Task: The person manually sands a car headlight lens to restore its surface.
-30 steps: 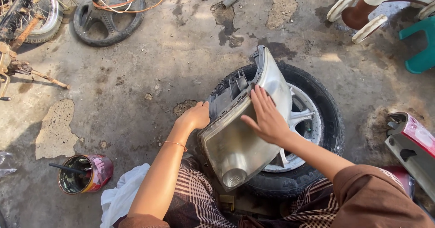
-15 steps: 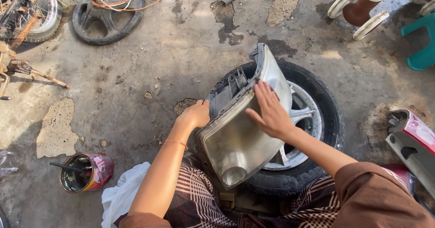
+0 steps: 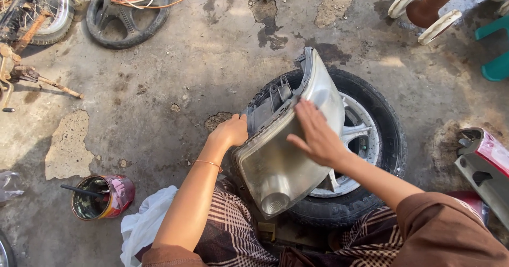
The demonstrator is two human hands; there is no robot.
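Right now the right hand (image 3: 318, 137) lies flat and open on the cloudy front of the big headlight (image 3: 289, 155), with its fingers spread and pressing on the lens. It grips nothing. Across the lamp from it, the left hand (image 3: 231, 132) is curled around the dark plastic back edge of the headlight and holds it steady.

Under both hands, the headlight leans tilted on a car wheel (image 3: 366, 139) that lies flat on the concrete ground (image 3: 159, 86). Below the hands are the person's knees in checked cloth. Out past the left elbow sit a white rag (image 3: 143, 224) and a small red tin (image 3: 103, 195) with a stick in it. Far beyond the left hand lies an old tyre (image 3: 127, 15) with orange wire on it.

I think the lamp could slip off the wheel if the right hand pushes too hard, because it only leans there. The lens could crack on the hard ground.
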